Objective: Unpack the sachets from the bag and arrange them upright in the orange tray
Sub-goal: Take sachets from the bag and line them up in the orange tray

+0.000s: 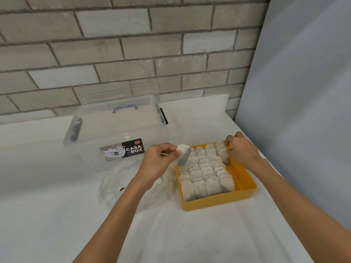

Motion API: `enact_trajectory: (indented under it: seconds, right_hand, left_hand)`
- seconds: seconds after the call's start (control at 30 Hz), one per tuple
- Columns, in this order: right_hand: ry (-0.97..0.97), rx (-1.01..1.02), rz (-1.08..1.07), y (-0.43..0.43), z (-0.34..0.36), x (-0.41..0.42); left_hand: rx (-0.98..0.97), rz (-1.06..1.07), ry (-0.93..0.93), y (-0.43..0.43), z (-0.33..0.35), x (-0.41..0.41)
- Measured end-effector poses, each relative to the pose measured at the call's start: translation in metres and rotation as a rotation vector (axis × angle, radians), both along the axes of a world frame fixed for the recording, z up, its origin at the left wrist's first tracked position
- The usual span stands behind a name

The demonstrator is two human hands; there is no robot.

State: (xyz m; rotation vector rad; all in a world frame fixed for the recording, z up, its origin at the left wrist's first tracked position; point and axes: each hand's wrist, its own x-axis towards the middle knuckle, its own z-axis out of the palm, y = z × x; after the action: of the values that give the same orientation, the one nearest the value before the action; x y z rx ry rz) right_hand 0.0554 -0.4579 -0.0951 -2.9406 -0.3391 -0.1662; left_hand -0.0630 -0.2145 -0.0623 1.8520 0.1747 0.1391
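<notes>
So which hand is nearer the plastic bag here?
Left. The left hand, holding a sachet, is just above the bag's far right edge; the right hand pinches sachets at the orange tray's far corner.

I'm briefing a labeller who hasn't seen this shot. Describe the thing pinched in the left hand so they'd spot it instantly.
Find the orange rectangular plastic tray on the white table, packed with rows of upright pale paper sachets. By its far left corner, the left hand pinches one more pale sachet with a grey side. It alone is held up, not standing in a row.
</notes>
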Motion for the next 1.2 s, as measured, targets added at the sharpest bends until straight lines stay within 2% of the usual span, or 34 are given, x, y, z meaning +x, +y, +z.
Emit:
enact_trajectory:
  seconds: [0.07,0.17,0.27,0.33,0.53,0.73,0.87,1.2]
  right_hand:
    - [-0.022,0.067,0.002,-0.001,0.006,-0.004]
    - [0.017,0.333,0.092,0.001,0.024,-0.016]
    - [0.211,0.659,0.196,0.009,0.047,-0.037]
    - [0.304,0.764,0.230,0.011,0.053,-0.045]
    - [0.287,0.894,0.152,0.003,0.051,-0.048]
    - [0.242,0.905,0.102,-0.013,0.048,-0.051]
    - [0.194,0.873,0.050,-0.027,0.039,-0.048]
    - [0.181,0.850,-0.132,-0.065,0.013,-0.043]
  left_hand:
    - [-0.040,-0.005,0.006,-0.004,0.000,0.002]
    - [-0.104,-0.035,0.016,-0.013,0.000,0.008]
    - [-0.129,-0.094,0.013,-0.027,0.003,0.017]
    - [-0.149,-0.136,-0.001,-0.037,0.008,0.023]
    - [-0.104,-0.262,-0.017,-0.062,0.015,0.040]
    - [0.185,-0.246,-0.161,-0.073,0.026,0.063]
    - [0.329,-0.288,-0.194,-0.085,0.026,0.084]
    - [0.603,-0.368,-0.008,-0.115,-0.016,0.127]
